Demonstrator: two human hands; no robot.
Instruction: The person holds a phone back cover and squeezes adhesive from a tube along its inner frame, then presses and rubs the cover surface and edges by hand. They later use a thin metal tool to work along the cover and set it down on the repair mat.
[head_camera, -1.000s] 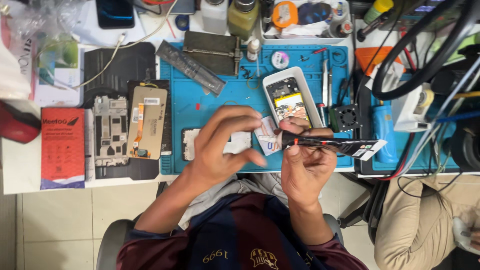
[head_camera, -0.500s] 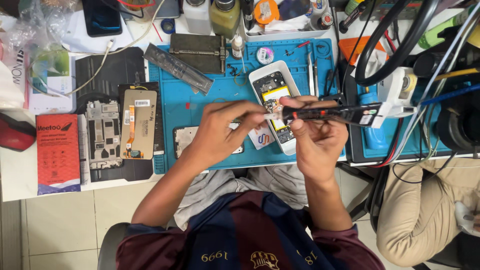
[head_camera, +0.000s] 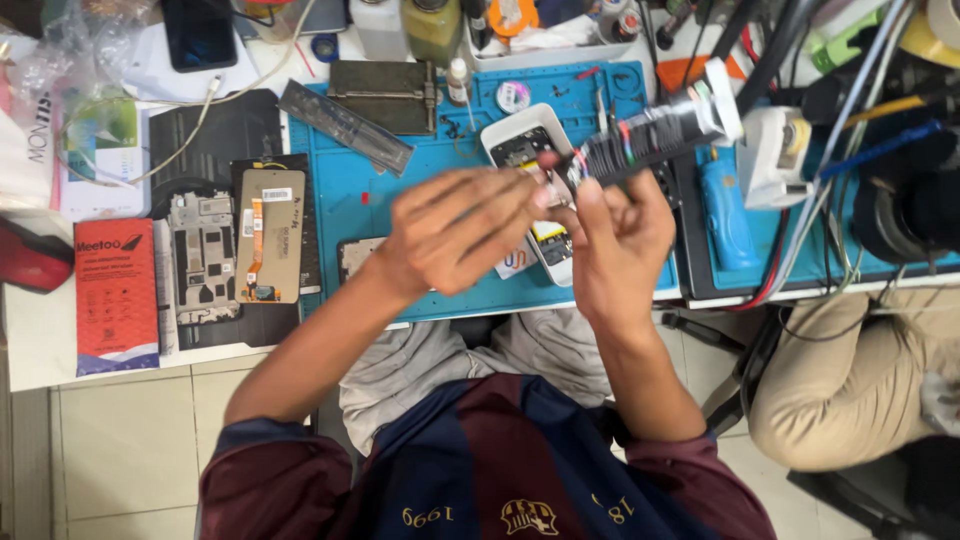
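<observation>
1. You sit at a cluttered white counter (head_camera: 40, 340) over a tiled floor, with a blue work mat (head_camera: 440, 180) laid on the counter as the thing to steer by.
2. An opened white smartphone (head_camera: 528, 170), its back off and its insides showing, lies on the mat right of the mat's middle, partly hidden under your hands.
3. Your right hand (head_camera: 615, 245) is raised above the phone and closed around a dark glue tube (head_camera: 650, 135) with coloured markings; the tube points up and right, and its white cap end (head_camera: 722, 100) hangs over the mat's right edge.
4. Your left hand (head_camera: 455, 230) hovers above the middle of the mat, its fingers curled loosely toward the near end of the tube; motion blur keeps you from telling whether the fingertips pinch the tip or only touch it.
5. Just off the mat's left edge lie a tan phone display panel (head_camera: 270, 235) and, left of that, a stripped phone frame (head_camera: 203, 255).
6. Further left of the mat lies a red box (head_camera: 115, 295).
7. On the mat's upper left part rest a dark metal plate (head_camera: 385, 95) and a grey strip (head_camera: 345, 125), set at a slant.
8. Past the mat's right edge, another person's leg in tan trousers (head_camera: 850, 380) shows beside the counter.
</observation>
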